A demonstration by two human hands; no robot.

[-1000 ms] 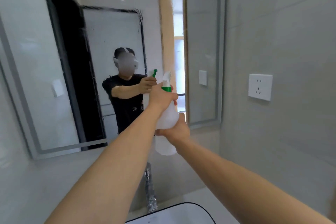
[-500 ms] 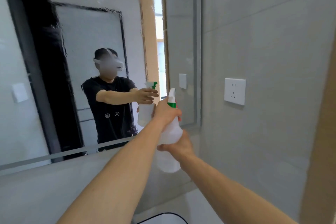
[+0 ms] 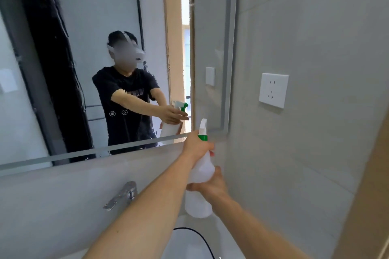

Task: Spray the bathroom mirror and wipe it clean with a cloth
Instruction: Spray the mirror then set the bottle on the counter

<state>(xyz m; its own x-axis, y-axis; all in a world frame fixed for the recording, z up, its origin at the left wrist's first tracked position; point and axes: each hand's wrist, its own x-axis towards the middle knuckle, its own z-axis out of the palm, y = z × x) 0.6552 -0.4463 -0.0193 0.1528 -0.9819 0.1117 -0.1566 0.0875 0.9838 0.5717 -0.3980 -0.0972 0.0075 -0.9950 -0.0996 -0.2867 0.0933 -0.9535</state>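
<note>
A white spray bottle (image 3: pixel 200 176) with a green collar and white trigger head is held up in front of the mirror's lower right corner. My left hand (image 3: pixel 196 144) grips its neck at the trigger. My right hand (image 3: pixel 212 184) grips the bottle's body from the right side. The bathroom mirror (image 3: pixel 88 48) fills the upper left of the head view; water streaks and droplets run down its glass, thickest on the left and along the top. No cloth is in view.
A chrome faucet (image 3: pixel 123 194) juts from the wall below the mirror. The white basin (image 3: pixel 189 244) with a dark rim lies under my arms. A white wall socket (image 3: pixel 273 90) sits on the tiled wall at right.
The bottle and both hands have dropped lower and moved right, toward the mirror's lower right corner. My view has shifted, so the faucet shows again.
</note>
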